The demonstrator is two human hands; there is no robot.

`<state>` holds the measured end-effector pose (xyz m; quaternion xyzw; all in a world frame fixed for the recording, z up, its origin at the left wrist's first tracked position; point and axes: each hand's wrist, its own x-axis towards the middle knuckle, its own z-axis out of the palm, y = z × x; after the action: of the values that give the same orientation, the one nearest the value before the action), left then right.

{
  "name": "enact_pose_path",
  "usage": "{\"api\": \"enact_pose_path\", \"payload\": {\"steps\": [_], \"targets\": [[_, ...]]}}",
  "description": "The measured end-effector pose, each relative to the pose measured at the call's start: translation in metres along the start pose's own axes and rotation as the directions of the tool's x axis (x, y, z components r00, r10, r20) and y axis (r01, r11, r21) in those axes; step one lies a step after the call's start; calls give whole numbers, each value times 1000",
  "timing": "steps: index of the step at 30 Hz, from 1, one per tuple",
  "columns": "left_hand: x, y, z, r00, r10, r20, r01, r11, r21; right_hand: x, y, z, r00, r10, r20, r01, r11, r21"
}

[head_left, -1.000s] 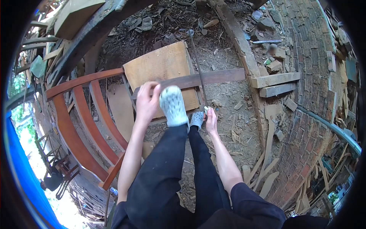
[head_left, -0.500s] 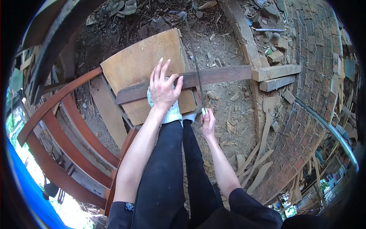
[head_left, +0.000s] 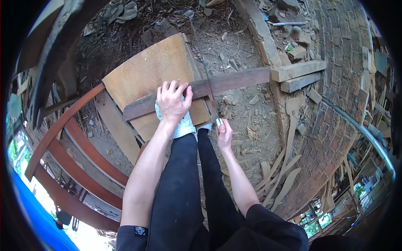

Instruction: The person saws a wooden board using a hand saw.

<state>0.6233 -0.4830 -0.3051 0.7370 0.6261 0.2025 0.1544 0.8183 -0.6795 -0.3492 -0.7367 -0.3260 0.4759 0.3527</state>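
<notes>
A dark wooden board [head_left: 243,78] lies across a pale, thick wooden block [head_left: 157,60], its right end reaching out past the block. My left hand [head_left: 173,104] is closed over the board, fingers curled at its far edge. Beneath that hand, a foot in a white shoe [head_left: 183,128] rests on the board and block. My right hand [head_left: 225,134] grips the pale handle of a long, thin saw [head_left: 204,65]. The blade crosses the board just right of the block, pointing away from me. Whether its teeth have cut into the wood is too small to tell.
A reddish-brown slatted wooden piece [head_left: 83,140] curves along the left. Two short beams [head_left: 299,71] lie at the right, by a brick wall [head_left: 341,46]. Wood offcuts [head_left: 289,184] and shavings litter the dirt ground. A metal pipe [head_left: 356,134] runs along the bricks.
My left hand's spread, raised fingers have curled down onto the board. My right hand still holds the saw across it. The whole view has shifted slightly.
</notes>
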Motion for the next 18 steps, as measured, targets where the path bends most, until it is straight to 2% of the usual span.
{"api": "enact_pose_path", "payload": {"steps": [6, 9, 18], "targets": [[1, 4, -2, 1000, -6, 16, 5, 1000, 30, -25, 15, -18, 1000, 1, 7, -2, 1000, 23], [0, 5, 0, 1000, -9, 17, 9, 1000, 28, -31, 11, -23, 999, 51, 1, -50, 995, -91], [-1, 6, 1, 1000, 9, -13, -9, 999, 50, -34, -5, -16, 998, 41, -47, -49, 986, -159]]}}
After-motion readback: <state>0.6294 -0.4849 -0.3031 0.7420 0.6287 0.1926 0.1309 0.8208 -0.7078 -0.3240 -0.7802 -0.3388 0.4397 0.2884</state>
